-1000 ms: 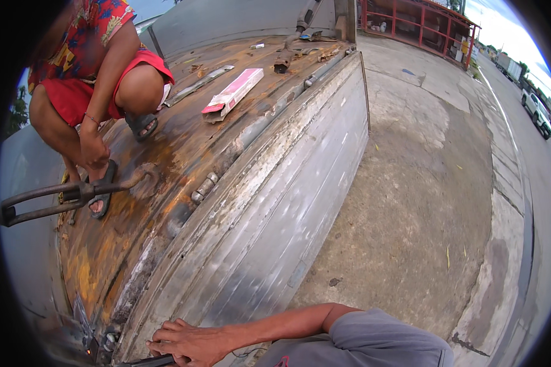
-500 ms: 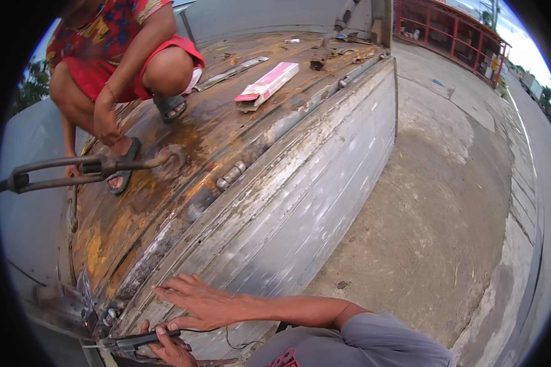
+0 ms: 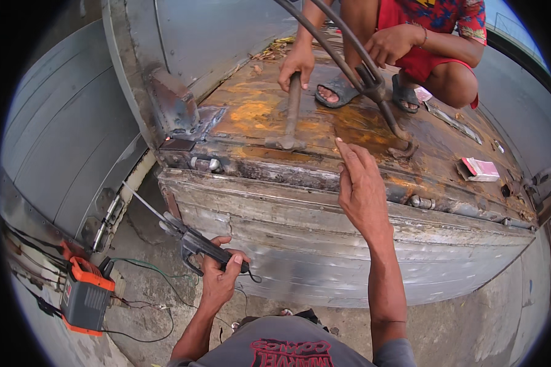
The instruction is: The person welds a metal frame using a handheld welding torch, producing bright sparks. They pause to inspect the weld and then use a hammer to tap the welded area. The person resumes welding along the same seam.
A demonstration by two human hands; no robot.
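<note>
In my left hand [image 3: 221, 275] I grip a black electrode holder [image 3: 203, 246], its thin rod [image 3: 144, 202] slanting up and away, the tip out past the near left corner of the rusty metal bed [image 3: 251, 113]. My right hand [image 3: 362, 189] is open, fingers stretched forward above the bed's near edge; I cannot tell if they touch. Near that edge, toward the left corner, lies the head of a hammer [image 3: 294, 113], its handle held by a co-worker's hand [image 3: 297, 64]. A pink-and-white carton [image 3: 482, 170] lies toward the bed's right end. Below the left corner sits an orange-and-grey power unit [image 3: 87, 300] with cables.
</note>
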